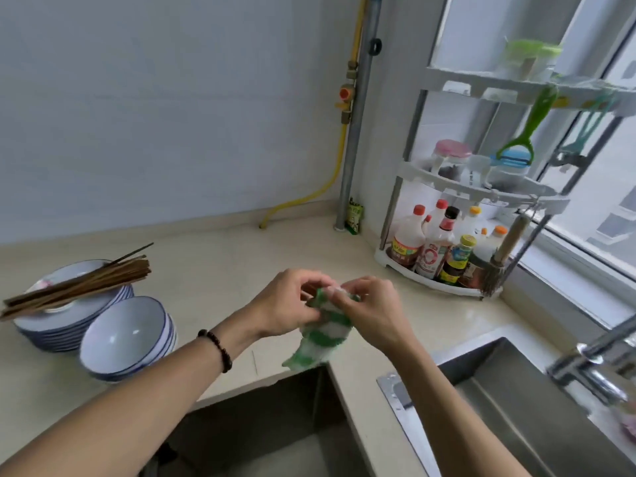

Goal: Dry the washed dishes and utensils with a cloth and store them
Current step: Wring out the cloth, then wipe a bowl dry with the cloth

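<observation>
**Head view: both hands on the cloth over the counter edge**

Head camera looks down at a pale countertop (220, 270), and both hands are up together at centre. Left hand (285, 304), beaded bracelet (216, 349) on its wrist, pinches the top of a green-and-white cloth (323, 333). Right hand (373, 309) pinches the same cloth just beside it, fingertips almost meeting. Cloth hangs down between the wrists, its tail above the corner of the left sink basin (261, 435). Off to the left, well apart, a stack of bowls (129, 339) sits touching a stack of plates (74, 315), a bundle of chopsticks (75, 287) lying across the plates. Far corner: a tiered rack (481, 187) with sauce bottles (433, 253). Faucet (599, 359) at right.
</observation>
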`<state>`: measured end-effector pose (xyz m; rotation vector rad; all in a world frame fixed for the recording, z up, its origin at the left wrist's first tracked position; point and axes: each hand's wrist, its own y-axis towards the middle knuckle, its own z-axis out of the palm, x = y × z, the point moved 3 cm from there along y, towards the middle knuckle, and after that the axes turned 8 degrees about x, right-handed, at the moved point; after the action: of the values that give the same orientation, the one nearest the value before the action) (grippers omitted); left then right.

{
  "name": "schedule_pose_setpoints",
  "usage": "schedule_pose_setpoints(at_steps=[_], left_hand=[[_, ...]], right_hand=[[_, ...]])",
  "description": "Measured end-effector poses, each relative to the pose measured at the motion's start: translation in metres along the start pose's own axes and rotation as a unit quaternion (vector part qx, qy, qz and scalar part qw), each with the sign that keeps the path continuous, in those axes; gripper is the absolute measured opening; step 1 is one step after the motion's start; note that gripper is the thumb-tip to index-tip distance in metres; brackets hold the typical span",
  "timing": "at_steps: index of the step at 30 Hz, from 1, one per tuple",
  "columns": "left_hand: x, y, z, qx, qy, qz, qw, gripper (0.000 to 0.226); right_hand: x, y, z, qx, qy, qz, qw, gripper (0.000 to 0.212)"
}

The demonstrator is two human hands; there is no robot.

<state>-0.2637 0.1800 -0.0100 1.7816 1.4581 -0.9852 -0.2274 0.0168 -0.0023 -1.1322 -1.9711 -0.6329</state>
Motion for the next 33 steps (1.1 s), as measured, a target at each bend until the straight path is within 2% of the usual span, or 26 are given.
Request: schedule_pose_setpoints(at_steps=[2,4,7,10,11,13,14,17,19,22,24,27,30,33], left_hand=[[0.018,-0.013,-0.031,-0.081,0.037,-0.017,0.996,0.024],[0.041,-0.031,-0.061,-0.140,0.047,-0.044,0.988,0.019],[0.081,-0.059,-0.094,-0.139,0.007,-0.076,0.987,0.026],[0.113,-0.087,-0.119,-0.158,-0.023,-0.103,0.982,0.014],[0.124,-0.097,-0.128,-0.178,-0.026,-0.124,0.976,0.015],[0.145,-0.120,-0.144,-0.215,0.005,-0.186,0.959,0.020],[0.157,-0.134,-0.152,-0.226,0.043,-0.224,0.947,0.023],[0.183,-0.170,-0.166,-0.227,0.187,-0.334,0.895,0.035],[0.198,-0.189,-0.168,-0.217,0.243,-0.385,0.863,0.039],[0.226,-0.204,-0.167,-0.201,0.255,-0.435,0.839,0.040],[0.248,-0.208,-0.164,-0.180,0.191,-0.463,0.847,0.031],[0.264,-0.207,-0.157,-0.182,0.080,-0.452,0.870,0.020],[0.273,-0.203,-0.158,-0.189,0.061,-0.436,0.878,0.024],[0.278,-0.197,-0.159,-0.195,0.057,-0.422,0.883,0.030]], right_hand=[[0.013,0.016,0.023,0.042,0.023,0.033,0.998,0.055],[0.026,0.031,0.051,0.096,-0.044,0.043,0.994,0.058],[0.054,0.044,0.098,0.127,-0.127,0.003,0.984,0.032],[0.071,0.051,0.146,0.138,-0.048,-0.013,0.989,0.015],[0.073,0.055,0.162,0.137,-0.035,-0.015,0.990,0.021],[0.074,0.063,0.195,0.163,-0.071,-0.024,0.984,0.047],[0.074,0.066,0.209,0.182,-0.101,-0.016,0.978,0.052],[0.070,0.073,0.244,0.214,-0.135,0.038,0.967,0.036],[0.068,0.079,0.264,0.222,-0.137,0.076,0.963,0.027],[0.067,0.087,0.293,0.215,-0.152,0.116,0.958,0.051],[0.065,0.091,0.313,0.215,-0.170,0.126,0.953,0.053],[0.059,0.095,0.332,0.212,-0.174,0.132,0.953,0.033],[0.060,0.097,0.335,0.200,-0.156,0.125,0.959,0.013],[0.058,0.104,0.332,0.192,-0.149,0.119,0.963,0.012]])
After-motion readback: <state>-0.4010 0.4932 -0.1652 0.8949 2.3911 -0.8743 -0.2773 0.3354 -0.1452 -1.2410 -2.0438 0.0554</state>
